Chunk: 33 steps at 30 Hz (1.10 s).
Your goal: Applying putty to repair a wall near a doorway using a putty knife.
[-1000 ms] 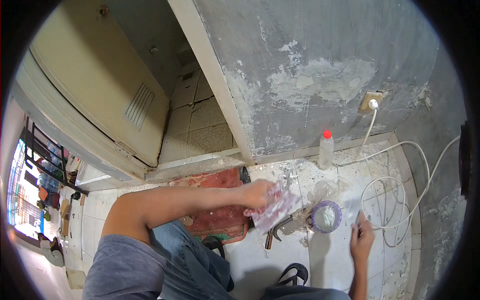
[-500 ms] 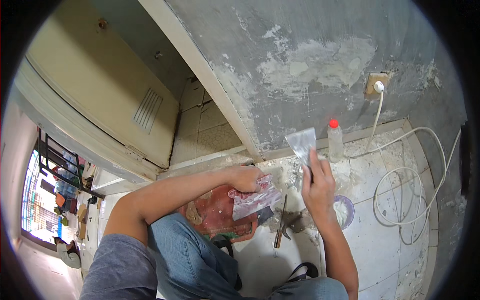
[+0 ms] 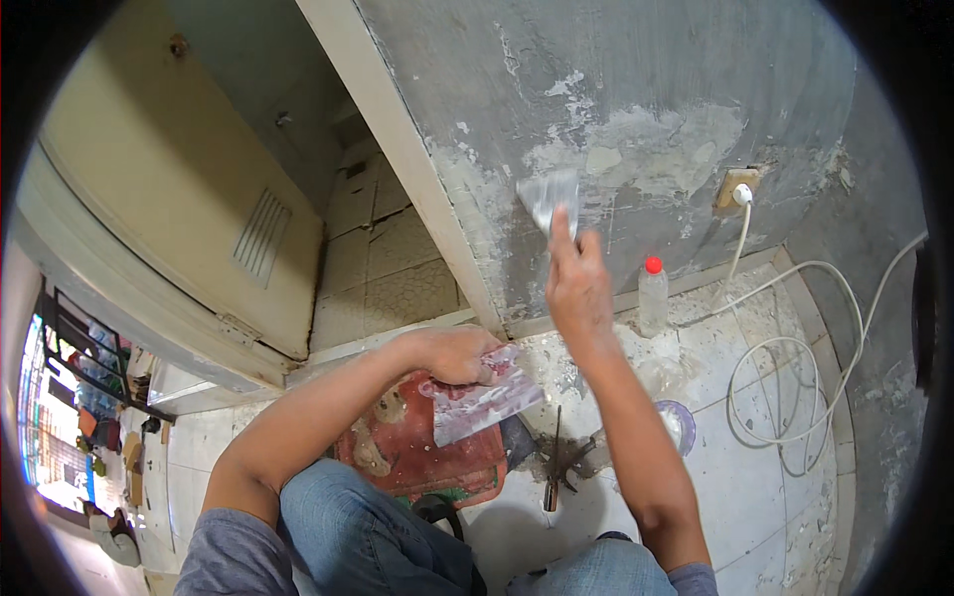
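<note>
My right hand grips a putty knife, its wide blade raised at the patchy grey wall. The blade is blurred, and I cannot tell whether it touches the wall. Lower and to the left, my left hand is closed around the edge of a flat plate smeared with white and reddish putty. That plate hangs tilted over a red, dirty plastic piece on the floor. Beside my right forearm is a purple-rimmed container, partly hidden.
A clear bottle with a red cap stands by the wall. To the right, a white cable lies coiled, plugged into a socket. A screwdriver lies near my knees. A doorway with a cream door stands left.
My right hand has moved up and left with the putty knife, bringing the blade to the wall near the door frame. My left hand still holds the smeared plate.
</note>
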Available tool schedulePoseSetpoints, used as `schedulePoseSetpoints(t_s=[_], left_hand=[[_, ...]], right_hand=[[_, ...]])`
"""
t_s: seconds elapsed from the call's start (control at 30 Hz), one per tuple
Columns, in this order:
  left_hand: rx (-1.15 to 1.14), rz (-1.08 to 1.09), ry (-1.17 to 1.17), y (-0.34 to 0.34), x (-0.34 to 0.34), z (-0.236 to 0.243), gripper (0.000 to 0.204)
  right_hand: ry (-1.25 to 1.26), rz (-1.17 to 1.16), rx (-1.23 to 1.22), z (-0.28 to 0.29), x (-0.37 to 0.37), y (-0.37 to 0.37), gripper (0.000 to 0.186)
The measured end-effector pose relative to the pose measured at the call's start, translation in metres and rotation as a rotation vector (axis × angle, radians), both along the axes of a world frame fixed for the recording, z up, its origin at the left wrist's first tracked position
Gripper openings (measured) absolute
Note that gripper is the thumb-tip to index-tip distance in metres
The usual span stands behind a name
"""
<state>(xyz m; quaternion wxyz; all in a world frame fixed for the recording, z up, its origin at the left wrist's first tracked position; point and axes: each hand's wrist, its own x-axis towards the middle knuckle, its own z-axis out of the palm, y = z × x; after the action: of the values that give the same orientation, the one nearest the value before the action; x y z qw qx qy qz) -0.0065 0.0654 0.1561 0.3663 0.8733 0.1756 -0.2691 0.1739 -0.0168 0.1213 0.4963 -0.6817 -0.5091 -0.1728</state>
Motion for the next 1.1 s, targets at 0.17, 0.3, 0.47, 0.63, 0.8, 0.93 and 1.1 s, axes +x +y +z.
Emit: schedulePoseSetpoints(t_s=[0.17, 0.3, 0.47, 0.63, 0.8, 0.93, 1.1], left_hand=[[0.080, -0.063, -0.108, 0.022, -0.014, -0.015, 0.031], [0.040, 0.029, -0.006, 0.014, -0.008, 0.008, 0.031], [0.124, -0.012, 0.006, 0.016, -0.002, 0.010, 0.032], [0.108, 0.015, -0.037, 0.011, 0.007, 0.023, 0.030], [0.107, 0.026, -0.020, 0.016, 0.006, 0.013, 0.028], [0.131, -0.002, -0.012, 0.016, 0.017, 0.016, 0.026], [0.090, 0.025, -0.028, 0.026, 0.008, 0.008, 0.027]], right_hand=[[0.122, 0.039, -0.247, -0.078, -0.016, -0.034, 0.058], [-0.013, 0.030, 0.056, 0.015, -0.011, -0.016, 0.055], [-0.024, -0.004, 0.045, 0.030, 0.006, 0.008, 0.054], [-0.009, -0.064, -0.213, -0.096, 0.012, -0.025, 0.053], [0.104, -0.017, -0.062, -0.061, 0.015, -0.020, 0.057], [0.118, -0.036, 0.000, -0.066, 0.026, -0.015, 0.056], [0.093, -0.057, -0.012, -0.119, 0.018, -0.034, 0.049]])
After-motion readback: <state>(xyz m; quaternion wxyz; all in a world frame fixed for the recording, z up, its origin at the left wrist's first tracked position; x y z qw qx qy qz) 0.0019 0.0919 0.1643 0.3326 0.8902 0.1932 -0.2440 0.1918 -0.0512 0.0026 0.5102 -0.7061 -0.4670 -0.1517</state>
